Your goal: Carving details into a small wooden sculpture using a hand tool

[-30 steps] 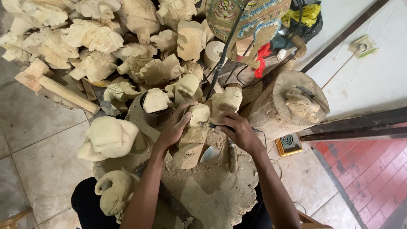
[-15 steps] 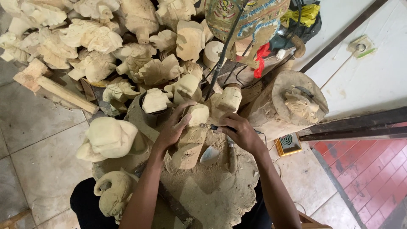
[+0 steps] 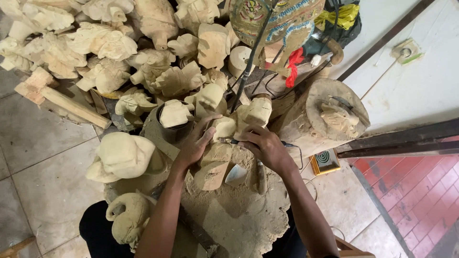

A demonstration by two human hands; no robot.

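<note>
Down over a dusty carving block (image 3: 229,215) we hold a pale wooden figure (image 3: 216,157) between our hands. Our left hand (image 3: 197,143) is wrapped around its upper part, fingers closed on it. Our right hand (image 3: 265,147) is closed around a thin tool (image 3: 228,140) whose tip touches the figure. Unfinished wooden carvings (image 3: 119,57) lie heaped just beyond the block.
</note>
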